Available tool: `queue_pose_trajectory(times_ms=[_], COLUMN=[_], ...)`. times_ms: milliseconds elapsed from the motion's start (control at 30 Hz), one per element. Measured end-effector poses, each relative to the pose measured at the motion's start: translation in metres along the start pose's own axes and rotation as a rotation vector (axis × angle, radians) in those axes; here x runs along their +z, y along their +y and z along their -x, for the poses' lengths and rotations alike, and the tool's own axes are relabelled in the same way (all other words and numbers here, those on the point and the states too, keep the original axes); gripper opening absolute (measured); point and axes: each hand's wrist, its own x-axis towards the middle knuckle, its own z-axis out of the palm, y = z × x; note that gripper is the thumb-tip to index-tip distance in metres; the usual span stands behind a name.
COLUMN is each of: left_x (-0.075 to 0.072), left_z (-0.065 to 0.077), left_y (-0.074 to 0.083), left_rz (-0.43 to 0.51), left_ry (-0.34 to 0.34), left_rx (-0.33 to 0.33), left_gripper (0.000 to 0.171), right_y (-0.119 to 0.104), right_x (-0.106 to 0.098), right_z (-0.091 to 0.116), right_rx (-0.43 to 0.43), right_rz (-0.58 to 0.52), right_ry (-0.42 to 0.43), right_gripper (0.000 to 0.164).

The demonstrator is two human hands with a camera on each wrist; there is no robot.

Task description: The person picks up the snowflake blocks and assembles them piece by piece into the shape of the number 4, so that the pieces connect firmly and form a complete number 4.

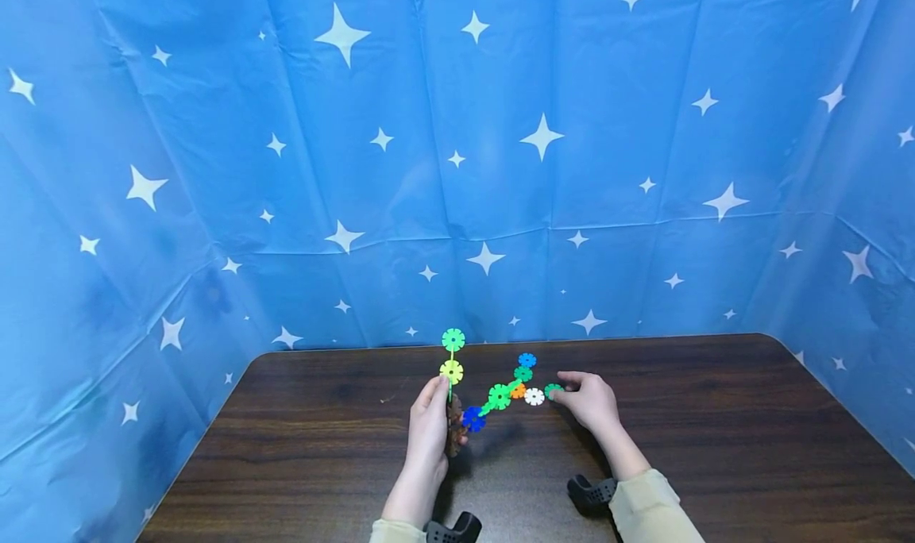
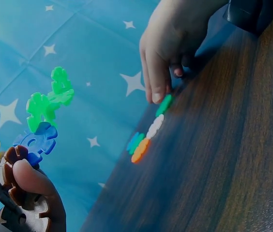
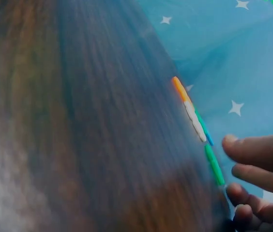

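Left hand (image 1: 426, 428): you grip brown discs (image 1: 453, 430).
Right hand (image 1: 592, 402): your fingers loose, at green disc (image 2: 164, 105) near table's (image 1: 314, 448) far edge.

Hands (image 1: 592, 402) bare; sleeves (image 1: 650, 507) pale yellow, L/R; blk wrist mounts (image 1: 603, 492) w/ small holes.

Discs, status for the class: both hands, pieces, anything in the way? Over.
Left hand grips joined discs. Right hand at green disc on table. White disc nearby; nothing seen blocking.
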Motion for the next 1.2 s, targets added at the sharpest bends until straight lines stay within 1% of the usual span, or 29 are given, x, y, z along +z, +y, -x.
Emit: queue_pose_trajectory(times_ms=[133,267,367,500,633,767,867,967,1100,1200], left_x=[0.001,0.001,0.002,0.001,0.001,0.001,0.001,0.0,0.0,0.002], left_z=[0.001,0.001,0.001,0.0,0.001,0.002,0.001,0.001,0.002,0.007], left_y=[-0.001,-0.002,-0.002,-0.002,-0.002,-0.002,-0.002,-0.001,0.002,0.01], left_rz=[-0.01,-0.027,-0.031,-0.028,-0.03,-0.036,-0.036,-0.029,-0.016,-0.015], left_ry=[0.011,0.018,0.017,0.012,0.009,0.01,0.01,0.004,-0.009,-0.016], left_rx=[0.011,0.018,0.019,0.026,0.035,0.03,0.026,0.024,0.012,0.007], left_gripper=[0.028,0.03,0.031,0.031,0.031,0.03,0.031,0.03,0.027,0.025], right_y=[0.0,0.0,0.0,0.0,-0.001,-0.002,-0.006,-0.013,-0.025,-0.032], right_x=[0.002,0.004,0.004,0.002,0.0,-0.002,-0.003,-0.006,-0.013,-0.018], right_z=[0.001,0.002,0.002,0.001,0.0,0.0,0.0,0.0,0.003,0.007], right_rx=[-0.02,-0.035,-0.044,-0.035,-0.014,-0.01,-0.001,0.029,0.059,0.056], right_rz=[0.078,0.137,0.156,0.126,0.065,0.007,-0.097,-0.276,-0.539,-0.696], right_ry=[-0.016,-0.018,-0.023,-0.035,-0.042,-0.026,-0.019,-0.036,-0.098,-0.154], right_gripper=[0.042,0.037,0.032,0.027,0.022,0.016,0.013,0.012,0.016,0.02])
